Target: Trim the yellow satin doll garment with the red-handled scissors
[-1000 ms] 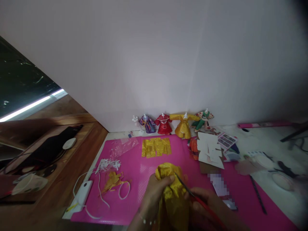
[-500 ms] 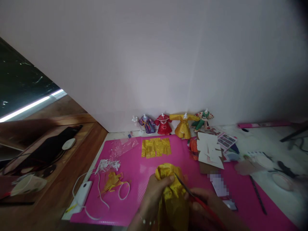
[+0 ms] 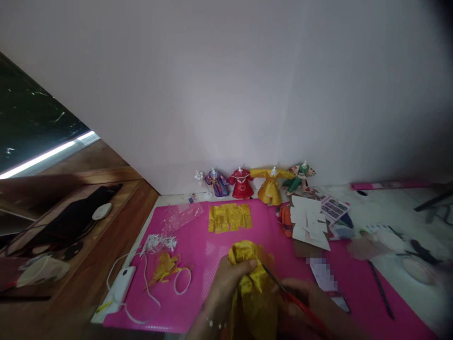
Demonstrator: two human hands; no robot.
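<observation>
Gathered, shiny yellow fabric (image 3: 255, 302) hangs in folds at the bottom centre. My left hand (image 3: 226, 283) is closed on its upper left edge, thumb pressed over the top. My right hand (image 3: 300, 297) grips red-handled scissors (image 3: 295, 298); their thin dark blade points up and left at the fabric's right side. Whether the blade touches the cloth, I cannot tell. Part of the right hand's fingers is in shadow. Beyond the fabric, cut yellow pieces (image 3: 230, 218) lie on the pink mat (image 3: 198, 302).
Miniature costumes, among them a red robe (image 3: 241, 184) and a yellow robe (image 3: 271, 186), stand along the wall. On the left are yellow scraps (image 3: 164, 269), white shreds (image 3: 159, 243) and a corded white box (image 3: 120, 288). Right are white card (image 3: 308, 222), a phone (image 3: 327, 278) and a dark stick (image 3: 381, 290).
The scissors' tip has shifted slightly right and down, away from my left thumb. My left hand keeps its hold on the yellow fabric.
</observation>
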